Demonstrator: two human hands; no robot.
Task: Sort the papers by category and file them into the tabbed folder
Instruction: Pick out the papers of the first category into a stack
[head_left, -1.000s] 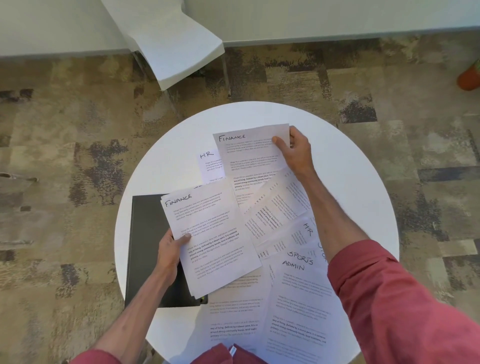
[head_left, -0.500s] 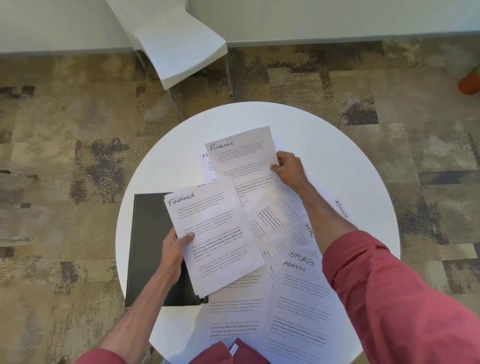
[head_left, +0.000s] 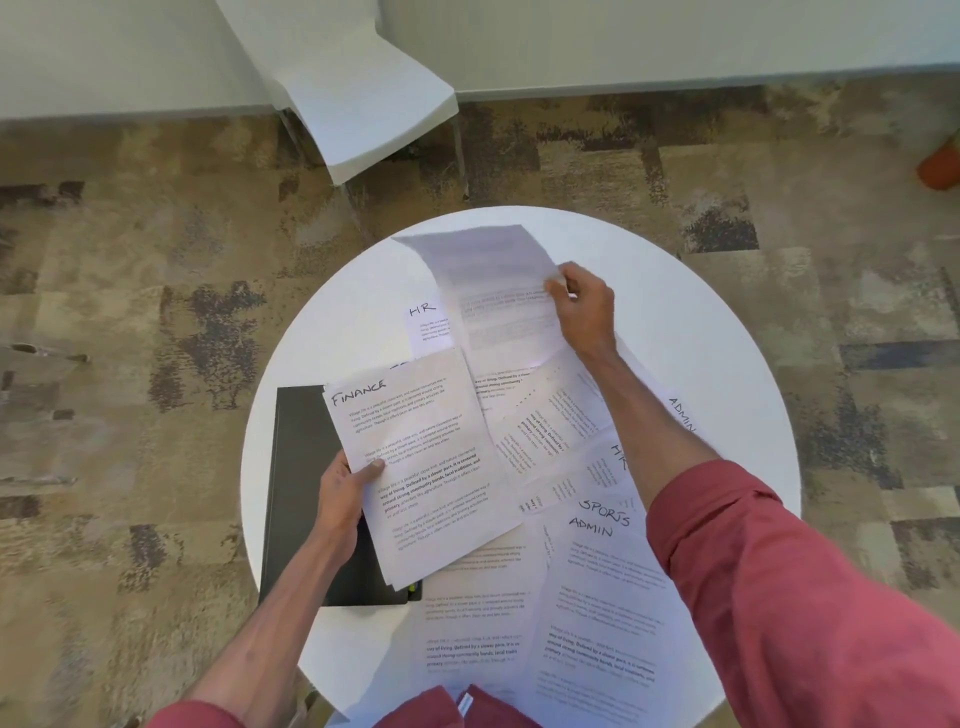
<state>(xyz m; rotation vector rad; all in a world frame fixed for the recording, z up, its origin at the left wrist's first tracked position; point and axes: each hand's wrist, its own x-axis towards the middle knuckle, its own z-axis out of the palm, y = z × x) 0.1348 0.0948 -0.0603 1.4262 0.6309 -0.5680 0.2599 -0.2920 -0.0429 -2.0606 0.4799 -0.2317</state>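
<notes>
The R hand (head_left: 582, 306) is now raising a white printed sheet (head_left: 498, 291) clear of the round white table (head_left: 701, 322). 1 s ago that sheet was lying flat at the far side w/ FINANCE legible at its top, and half a sec ago it was sliding nearer. Now it's curling over in the air, top edge flopping away, text blurred, heading no longer readable. Thumb and fingers are pinching its right edge.

The L hand (head_left: 343, 488) isn't shifting. It's gripping a thin stack of white sheets headed FINANCE (head_left: 431, 467) by the left edge, thumb on top. The stack is hanging over the flat black folder (head_left: 296, 493), which is lying shut on the table's left side, partly under the stack.

My read: the lifted sheet is coming across to join the Finance stack, so that category is getting gathered first.

The lift is also uncovering more of a white sheet headed HR (head_left: 427, 325) at the far side. Other loose pages, incl. a white sheet headed SPORTS ADMIN (head_left: 608, 582), are lying overlapped on the near and right parts of the table, unsorted. Nothing's getting filed yet as far as I can see, and the folder isn't opened, so most of the job is still waiting.
</notes>
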